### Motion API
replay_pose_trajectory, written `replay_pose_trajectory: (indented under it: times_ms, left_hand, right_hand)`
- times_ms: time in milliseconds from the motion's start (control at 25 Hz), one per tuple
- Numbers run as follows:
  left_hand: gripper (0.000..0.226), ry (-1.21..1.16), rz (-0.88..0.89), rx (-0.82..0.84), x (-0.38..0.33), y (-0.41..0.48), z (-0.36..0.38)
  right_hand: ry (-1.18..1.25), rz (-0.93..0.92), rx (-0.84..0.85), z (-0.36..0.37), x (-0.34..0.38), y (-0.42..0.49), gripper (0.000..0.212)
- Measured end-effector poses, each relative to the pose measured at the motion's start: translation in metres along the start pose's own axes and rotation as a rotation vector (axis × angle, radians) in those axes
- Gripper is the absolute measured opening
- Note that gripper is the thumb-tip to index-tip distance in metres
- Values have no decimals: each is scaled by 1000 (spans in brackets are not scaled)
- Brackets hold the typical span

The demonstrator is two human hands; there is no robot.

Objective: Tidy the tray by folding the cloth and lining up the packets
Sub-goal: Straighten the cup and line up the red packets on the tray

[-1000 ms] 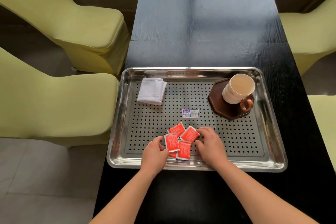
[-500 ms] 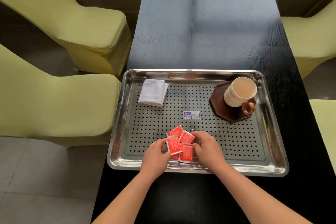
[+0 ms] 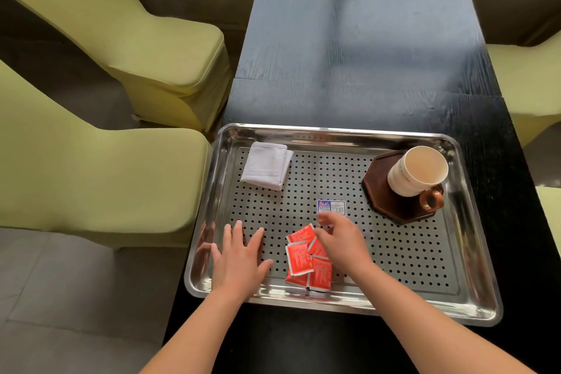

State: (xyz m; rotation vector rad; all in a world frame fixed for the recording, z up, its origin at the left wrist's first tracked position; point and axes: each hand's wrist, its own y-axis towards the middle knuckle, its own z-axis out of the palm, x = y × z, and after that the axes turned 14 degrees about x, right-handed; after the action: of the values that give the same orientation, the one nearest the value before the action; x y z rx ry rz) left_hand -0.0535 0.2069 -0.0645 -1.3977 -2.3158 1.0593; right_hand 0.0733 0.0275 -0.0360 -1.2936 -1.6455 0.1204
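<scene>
A single head-worn camera is looking forward and steeply down along the dark worktop from its near end. It is sitting close above the tray, which is filling the lower middle of the frame, with the left hand and right hand showing low over it. The wide lens is bowing the edges and taking in chairs on both sides.

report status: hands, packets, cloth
Left hand open over tray. Right hand over packets, grip unclear. Those jumbled; cloth folded. Cup clear of them.

tray: shiny perforated metal | cloth: matt white fabric | packets: glossy red
</scene>
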Motion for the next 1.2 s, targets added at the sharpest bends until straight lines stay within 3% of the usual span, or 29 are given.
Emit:
replay_pose_trajectory:
  times_ms: [200,280,480,640,1000,1200]
  left_hand:
    - [85,55,-9,-2,1,4,8]
    - [85,56,-12,4,1,4,7]
    - [85,76,-6,37,1,6,9]
    - [85,88,15,41,2,7,11]
    - [87,120,25,43,3,8,12]
    - [88,122,18,46,2,8,14]
  right_hand:
    - [142,56,-7,-7,66,72,50]
    - [91,110,11,-8,84,98,53]
    - [-53,147,28,-4,99,139,23]
    - [-41,130,-32,3,106,157,15]
    - [-95,50,-22,13,121,174,24]
    - [32,8,5,16,113,170,31]
